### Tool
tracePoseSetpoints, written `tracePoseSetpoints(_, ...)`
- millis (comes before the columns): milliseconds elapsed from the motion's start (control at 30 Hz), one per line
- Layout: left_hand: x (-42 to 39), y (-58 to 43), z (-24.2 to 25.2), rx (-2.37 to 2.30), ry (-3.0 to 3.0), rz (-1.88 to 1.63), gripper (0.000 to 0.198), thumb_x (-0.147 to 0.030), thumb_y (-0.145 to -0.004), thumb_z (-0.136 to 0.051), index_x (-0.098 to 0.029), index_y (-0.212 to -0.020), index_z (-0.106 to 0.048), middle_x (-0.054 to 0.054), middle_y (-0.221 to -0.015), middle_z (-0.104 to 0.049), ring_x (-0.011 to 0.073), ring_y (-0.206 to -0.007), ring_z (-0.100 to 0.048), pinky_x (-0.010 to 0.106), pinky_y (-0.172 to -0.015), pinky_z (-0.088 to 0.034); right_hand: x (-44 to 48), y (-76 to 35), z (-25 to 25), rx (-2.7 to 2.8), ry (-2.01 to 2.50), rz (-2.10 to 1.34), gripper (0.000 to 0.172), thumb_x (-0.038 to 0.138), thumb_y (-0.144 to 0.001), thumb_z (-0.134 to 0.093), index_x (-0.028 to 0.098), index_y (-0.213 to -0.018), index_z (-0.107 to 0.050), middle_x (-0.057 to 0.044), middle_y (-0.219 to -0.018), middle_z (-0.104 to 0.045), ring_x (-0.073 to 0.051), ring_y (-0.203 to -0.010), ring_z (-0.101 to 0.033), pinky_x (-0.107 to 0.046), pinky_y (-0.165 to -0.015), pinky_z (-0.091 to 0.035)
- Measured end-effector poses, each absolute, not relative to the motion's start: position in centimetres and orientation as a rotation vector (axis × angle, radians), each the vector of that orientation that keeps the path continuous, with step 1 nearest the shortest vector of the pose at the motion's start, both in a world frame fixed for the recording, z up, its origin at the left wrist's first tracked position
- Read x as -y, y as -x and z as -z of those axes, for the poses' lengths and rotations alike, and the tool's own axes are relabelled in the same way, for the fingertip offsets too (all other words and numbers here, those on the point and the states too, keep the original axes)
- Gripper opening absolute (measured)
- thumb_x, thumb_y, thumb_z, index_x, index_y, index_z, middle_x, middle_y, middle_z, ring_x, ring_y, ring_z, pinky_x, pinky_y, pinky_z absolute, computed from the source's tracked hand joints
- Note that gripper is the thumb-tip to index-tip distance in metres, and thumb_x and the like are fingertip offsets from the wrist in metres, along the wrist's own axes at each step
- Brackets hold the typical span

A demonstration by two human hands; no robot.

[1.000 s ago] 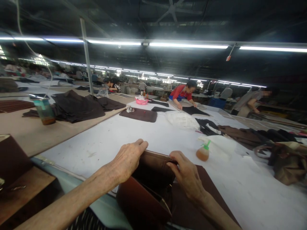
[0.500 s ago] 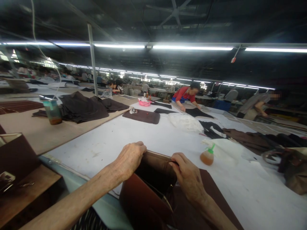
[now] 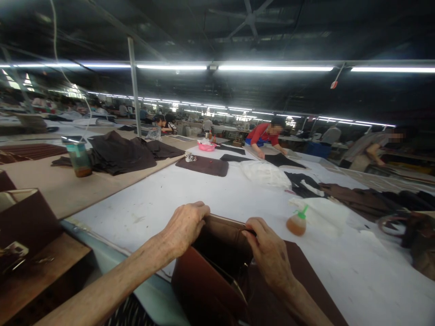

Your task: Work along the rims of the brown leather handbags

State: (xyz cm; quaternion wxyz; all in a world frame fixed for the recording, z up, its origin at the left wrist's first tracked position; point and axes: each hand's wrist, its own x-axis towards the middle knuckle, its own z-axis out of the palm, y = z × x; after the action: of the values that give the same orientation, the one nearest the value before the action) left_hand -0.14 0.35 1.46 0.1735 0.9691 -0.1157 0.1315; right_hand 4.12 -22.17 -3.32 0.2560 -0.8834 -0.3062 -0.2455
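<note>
A brown leather bag (image 3: pixel 207 285) stands at the near edge of the white-topped table, its mouth gaping and its inside dark. My left hand (image 3: pixel 188 226) is closed over the left end of the bag's far rim, with the fingertips hidden behind it. Further right on that rim, my right hand (image 3: pixel 270 251) pinches the edge between thumb and fingers. A brown lining shows along the rim between the hands. A zip edge with a small metal glint runs inside the opening. Part of the bag's right side lies under my right forearm.
A glue bottle (image 3: pixel 297 221) with a green nozzle stands right of my hands. At left are a brown case (image 3: pixel 30 217) with metal clasps, a jar (image 3: pixel 79 158) and dark leather pieces (image 3: pixel 118 151). Across the table, a person in red (image 3: pixel 260 134) bends over black material.
Both hands keep their hold on the bag's rim. The whole view has shifted slightly, so things appear a little further right.
</note>
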Motion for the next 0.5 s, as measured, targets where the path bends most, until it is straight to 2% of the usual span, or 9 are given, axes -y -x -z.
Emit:
tracePoseSetpoints(167, -0.14, 0.38, -1.55, 0.319, -2.75, -0.343, 0.015, -0.006, -0.075, -0.041, -0.017, -0.069, -0.049, 0.001, -0.08, -0.056, 0.0135, -0.073, -0.055, 0.023, -0.065, -0.038, 22.16, -4.21, 3.45, 0.789, 2.388, 0.646, 0.007, 0.015, -0.086, -0.044, 0.02, -0.088, -0.048, -0.001, -0.088, -0.053, -0.017, -0.078, -0.05, -0.031, -0.069, -0.038)
tracePoseSetpoints(500, -0.09, -0.17, -0.88, 0.304, -2.799, -0.368, 0.016, -0.01, -0.076, -0.042, -0.02, -0.084, -0.051, 0.001, -0.087, -0.057, 0.0171, -0.08, -0.057, 0.026, -0.068, -0.038, 22.63, -4.29, 3.87, 0.761, 2.359, 0.68, 0.012, 0.011, -0.085, -0.046, 0.02, -0.092, -0.05, -0.003, -0.1, -0.053, -0.018, -0.09, -0.049, -0.031, -0.078, -0.04)
